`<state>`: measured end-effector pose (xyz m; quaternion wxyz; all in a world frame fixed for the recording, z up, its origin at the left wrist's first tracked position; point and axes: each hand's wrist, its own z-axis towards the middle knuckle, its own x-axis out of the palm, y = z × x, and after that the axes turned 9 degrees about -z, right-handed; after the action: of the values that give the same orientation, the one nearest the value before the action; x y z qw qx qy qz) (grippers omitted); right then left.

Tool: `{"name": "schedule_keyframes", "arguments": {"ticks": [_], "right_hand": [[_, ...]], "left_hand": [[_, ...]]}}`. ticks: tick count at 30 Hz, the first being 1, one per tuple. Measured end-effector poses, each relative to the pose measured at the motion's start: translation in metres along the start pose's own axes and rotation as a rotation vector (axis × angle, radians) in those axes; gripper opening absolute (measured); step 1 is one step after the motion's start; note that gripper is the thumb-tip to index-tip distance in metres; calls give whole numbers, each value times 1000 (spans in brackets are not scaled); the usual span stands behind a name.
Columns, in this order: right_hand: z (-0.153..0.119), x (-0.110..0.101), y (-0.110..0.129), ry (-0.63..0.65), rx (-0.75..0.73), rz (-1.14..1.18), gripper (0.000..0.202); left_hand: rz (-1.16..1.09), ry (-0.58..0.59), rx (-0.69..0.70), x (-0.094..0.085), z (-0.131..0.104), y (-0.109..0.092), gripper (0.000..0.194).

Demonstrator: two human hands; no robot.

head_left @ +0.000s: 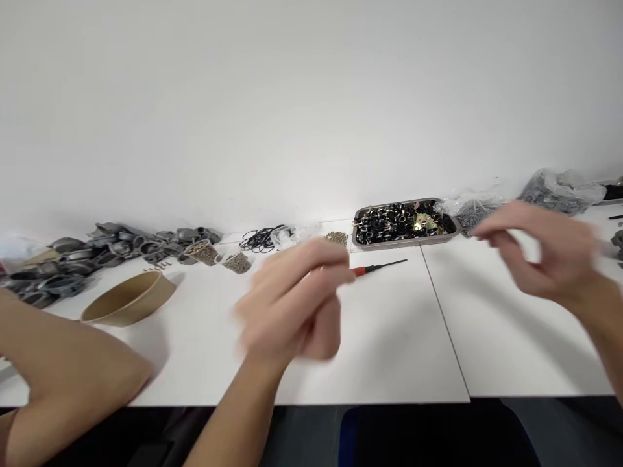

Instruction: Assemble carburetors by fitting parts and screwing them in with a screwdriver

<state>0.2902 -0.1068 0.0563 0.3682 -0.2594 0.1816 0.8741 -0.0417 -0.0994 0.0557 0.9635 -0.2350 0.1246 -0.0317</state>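
Observation:
My left hand (296,305) is raised over the white table, its fingers curled closed. Anything inside its grip is hidden. Just behind it a screwdriver (372,268) with a red and black handle lies on the table, its handle end partly covered by the hand. My right hand (548,253), blurred by motion, is up at the right with thumb and fingertips drawn together. Whatever these fingers may pinch is too small to make out. Its fingertips are close in view to a clear plastic bag of small grey parts (473,215).
A grey tray (405,245) holds black and brass-coloured parts. Leftward stand small cups of fasteners (237,262), black cords (260,240), a tan oval band (129,299) and piled grey housings (80,263). Another person's arm (73,370) reaches in at left. A larger plastic bag (559,191) lies right.

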Motion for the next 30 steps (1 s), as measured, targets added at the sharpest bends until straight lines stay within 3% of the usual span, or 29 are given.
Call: {"name": "schedule_keyframes", "arguments": {"ticks": [2,4,6,8,12,17,21,30], "right_hand": [[-5,39,-32,108,6,47,27],[-21,77,-61,167,161,100,27],[-41,106,-80,206,178,97,31],[-57,122,-87,232,191,103,31],[-69,128,-82,245,299,127,36],[-68,132,-76,340,378,177,37],[-69,133,-70,410,401,197,36],[-68,133,-71,482,446,189,34]], "left_hand": [[184,157,84,20,15,59,20],[290,273,-110,33,12,108,22],[341,288,-181,37,-5,141,20],[388,294,-263,34,-25,160,19],[440,320,-430,23,-43,167,17],[437,473,-592,32,-42,166,14],[430,554,-660,38,-44,165,15],[410,555,-750,35,-41,165,14]]}}
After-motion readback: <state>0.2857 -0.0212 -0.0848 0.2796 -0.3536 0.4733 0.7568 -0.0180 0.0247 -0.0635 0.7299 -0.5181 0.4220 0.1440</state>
